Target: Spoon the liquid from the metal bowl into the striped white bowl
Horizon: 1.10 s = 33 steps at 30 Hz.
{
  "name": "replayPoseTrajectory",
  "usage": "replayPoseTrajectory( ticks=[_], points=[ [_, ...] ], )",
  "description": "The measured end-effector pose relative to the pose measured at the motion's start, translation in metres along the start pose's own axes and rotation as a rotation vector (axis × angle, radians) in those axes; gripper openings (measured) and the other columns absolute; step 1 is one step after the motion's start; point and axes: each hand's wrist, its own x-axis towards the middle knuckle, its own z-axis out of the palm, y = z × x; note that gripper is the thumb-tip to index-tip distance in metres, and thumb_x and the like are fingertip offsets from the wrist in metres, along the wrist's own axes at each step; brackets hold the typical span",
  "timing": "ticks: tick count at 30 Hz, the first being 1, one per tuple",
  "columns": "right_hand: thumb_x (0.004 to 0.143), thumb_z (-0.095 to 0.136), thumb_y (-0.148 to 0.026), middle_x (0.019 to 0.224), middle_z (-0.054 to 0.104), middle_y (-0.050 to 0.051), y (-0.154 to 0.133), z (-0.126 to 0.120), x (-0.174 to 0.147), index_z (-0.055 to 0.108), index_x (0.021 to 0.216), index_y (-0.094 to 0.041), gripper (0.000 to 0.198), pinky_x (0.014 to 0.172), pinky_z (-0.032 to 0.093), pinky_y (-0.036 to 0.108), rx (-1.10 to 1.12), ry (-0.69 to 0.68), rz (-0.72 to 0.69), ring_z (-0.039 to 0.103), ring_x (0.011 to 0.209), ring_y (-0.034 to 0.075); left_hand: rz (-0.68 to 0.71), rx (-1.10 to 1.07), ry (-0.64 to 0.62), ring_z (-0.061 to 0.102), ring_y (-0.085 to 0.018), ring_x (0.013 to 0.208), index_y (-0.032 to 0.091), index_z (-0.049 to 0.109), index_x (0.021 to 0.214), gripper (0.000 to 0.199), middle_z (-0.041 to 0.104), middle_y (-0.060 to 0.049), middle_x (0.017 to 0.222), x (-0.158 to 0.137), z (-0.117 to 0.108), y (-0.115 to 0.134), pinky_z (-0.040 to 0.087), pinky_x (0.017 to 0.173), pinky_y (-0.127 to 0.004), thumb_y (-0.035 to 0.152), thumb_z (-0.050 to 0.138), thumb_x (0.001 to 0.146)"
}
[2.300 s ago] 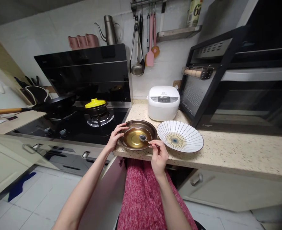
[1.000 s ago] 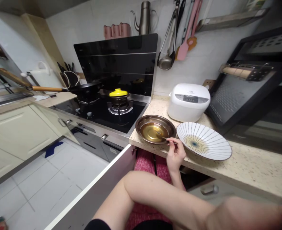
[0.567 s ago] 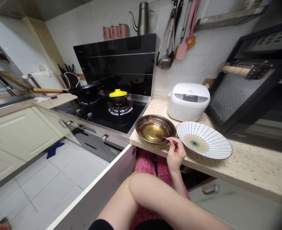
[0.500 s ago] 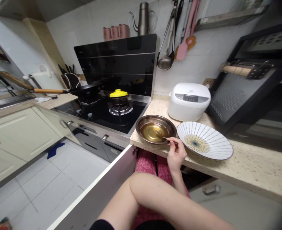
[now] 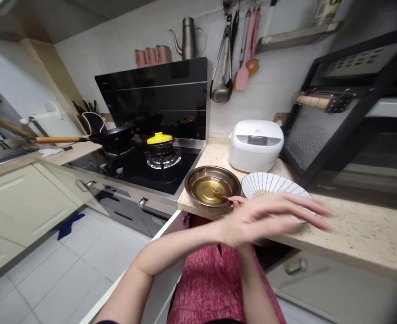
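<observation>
A steel bowl [image 5: 189,185] of yellowish liquid [image 5: 205,192] stands at the counter's front left corner. The spoon [image 5: 223,196] dips into it, its handle pinched by my right hand [image 5: 236,201], most of which is hidden behind my left hand. My left hand [image 5: 269,219], slightly blurred, is stretched flat with the fingers out to the right and nothing in it. It crosses above my right wrist and covers the near part of the striped white plate [image 5: 269,182]. Whether it touches the plate I cannot tell.
A white rice cooker [image 5: 256,148] sits behind the bowl and plate. Left of them, the stove [image 5: 141,173] carries a yellow-lidded pot [image 5: 160,138] and a black pan [image 5: 114,135] with a wooden handle. A drawer [image 5: 166,225] juts out below the counter [image 5: 360,229].
My left arm has lifted from low across my lap, bringing the left hand into view over the plate. The right hand keeps the spoon in the bowl. My view has shifted slightly right.
</observation>
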Motion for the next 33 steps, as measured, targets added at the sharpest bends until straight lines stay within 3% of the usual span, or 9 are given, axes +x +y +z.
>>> replayPoseTrajectory(
  ticks=[1,3,7,10,13,17,20,26,33],
  points=[
    [0.103,0.047,-0.041,0.087,0.070,0.004,0.000,0.000,0.000,0.070,0.094,-0.023,0.031,0.075,0.055,0.035,0.001,0.003,0.003,0.066,0.079,0.019,0.020,-0.009,0.022,0.058,-0.025,0.137,0.029,0.077,0.114,0.042,0.070,-0.007,0.133,0.001,-0.014,-0.010,0.048,0.116,-0.044,0.050,0.041,0.107],
    [0.103,0.048,-0.041,0.088,0.070,0.003,-0.001,0.000,-0.001,0.069,0.093,-0.023,0.029,0.076,0.055,0.034,0.012,-0.002,0.009,0.066,0.079,0.019,0.092,0.010,0.152,0.058,-0.028,0.137,0.023,0.078,0.108,0.038,0.071,-0.011,0.128,-0.004,-0.043,-0.039,0.045,0.118,-0.050,0.043,0.046,0.107],
    [0.102,0.051,-0.038,0.089,0.072,0.003,-0.001,0.000,-0.002,0.068,0.091,-0.021,0.026,0.072,0.053,0.031,0.037,-0.015,0.021,0.065,0.074,0.016,-0.041,0.131,0.441,0.062,-0.030,0.129,0.021,0.079,0.097,0.033,0.074,-0.011,0.116,-0.035,-0.089,-0.109,0.045,0.115,-0.052,0.041,0.053,0.104],
    [0.103,0.051,-0.036,0.089,0.071,0.004,0.001,0.000,-0.002,0.068,0.091,-0.021,0.026,0.070,0.053,0.030,0.055,-0.011,0.012,0.065,0.074,0.016,-0.180,0.165,0.557,0.063,-0.031,0.126,0.021,0.079,0.091,0.036,0.074,-0.011,0.112,-0.063,-0.105,-0.147,0.044,0.115,-0.052,0.045,0.054,0.101],
    [0.103,0.051,-0.033,0.089,0.071,0.004,0.003,0.000,-0.002,0.068,0.092,-0.020,0.024,0.070,0.054,0.030,0.091,0.001,-0.003,0.064,0.073,0.015,-0.289,0.125,0.583,0.062,-0.031,0.127,0.021,0.078,0.093,0.034,0.073,-0.011,0.118,-0.081,-0.108,-0.169,0.042,0.116,-0.050,0.045,0.055,0.099],
    [0.102,0.052,-0.029,0.088,0.069,0.003,0.004,0.001,-0.003,0.067,0.091,-0.021,0.020,0.070,0.054,0.029,0.144,0.061,-0.033,0.064,0.074,0.014,-0.393,-0.017,0.620,0.059,-0.030,0.131,0.019,0.078,0.102,0.032,0.069,-0.011,0.131,-0.089,-0.106,-0.187,0.038,0.120,-0.047,0.038,0.053,0.097],
    [0.102,0.052,-0.030,0.087,0.069,0.003,0.004,0.000,-0.003,0.065,0.090,-0.021,0.020,0.070,0.056,0.031,0.156,0.091,-0.038,0.065,0.075,0.015,-0.436,-0.076,0.566,0.055,-0.031,0.137,0.019,0.079,0.105,0.031,0.066,-0.011,0.139,-0.088,-0.105,-0.192,0.033,0.123,-0.048,0.035,0.055,0.094],
    [0.102,0.053,-0.030,0.087,0.068,0.003,-0.005,-0.004,0.000,0.064,0.089,-0.021,0.019,0.070,0.056,0.032,0.172,0.144,-0.052,0.065,0.076,0.016,-0.385,-0.060,0.481,0.049,-0.033,0.143,0.019,0.079,0.112,0.033,0.059,-0.011,0.149,-0.089,-0.105,-0.188,0.028,0.126,-0.049,0.034,0.057,0.093],
    [0.102,0.053,-0.032,0.085,0.067,0.003,-0.021,-0.009,0.009,0.063,0.089,-0.021,0.019,0.068,0.056,0.031,0.170,0.188,-0.068,0.064,0.073,0.015,-0.359,-0.063,0.471,0.053,-0.034,0.139,0.019,0.080,0.106,0.030,0.063,-0.012,0.144,-0.089,-0.104,-0.185,0.031,0.124,-0.052,0.034,0.059,0.090]
  ],
)
